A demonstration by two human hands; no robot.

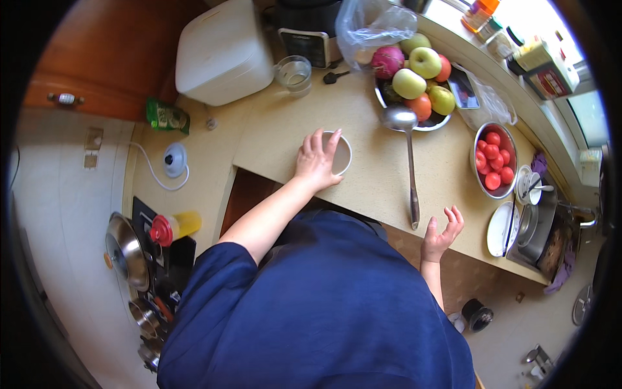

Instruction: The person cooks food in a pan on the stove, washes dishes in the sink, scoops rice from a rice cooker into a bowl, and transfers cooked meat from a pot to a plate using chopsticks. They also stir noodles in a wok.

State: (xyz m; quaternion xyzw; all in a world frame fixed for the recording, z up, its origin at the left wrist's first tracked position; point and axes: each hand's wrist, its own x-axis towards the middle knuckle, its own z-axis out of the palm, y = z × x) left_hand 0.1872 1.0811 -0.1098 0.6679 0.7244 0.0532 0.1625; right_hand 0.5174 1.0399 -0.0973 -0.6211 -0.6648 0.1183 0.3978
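My left hand (316,160) spans a round white-rimmed bowl (343,158) near the counter's front edge. Its fingers rest over the far rim and the thumb is at the near side, hiding much of the bowl. My right hand (440,236) hangs by the counter edge with fingers apart and holds nothing. Between the two hands lies a metal ladle (411,165), its handle pointing towards me and its scoop by the rim of a fruit basin (434,125). Beyond the right hand, a metal bowl of red tomatoes (492,160) stands on the counter.
At the back are a white appliance (221,56), a glass cup (294,75) and a black plug (335,77). Apples and a dragon fruit (387,62) fill the basin. A white plate (500,228) with chopsticks sits beside the sink (537,228). Pans and a yellow bottle (187,225) are left.
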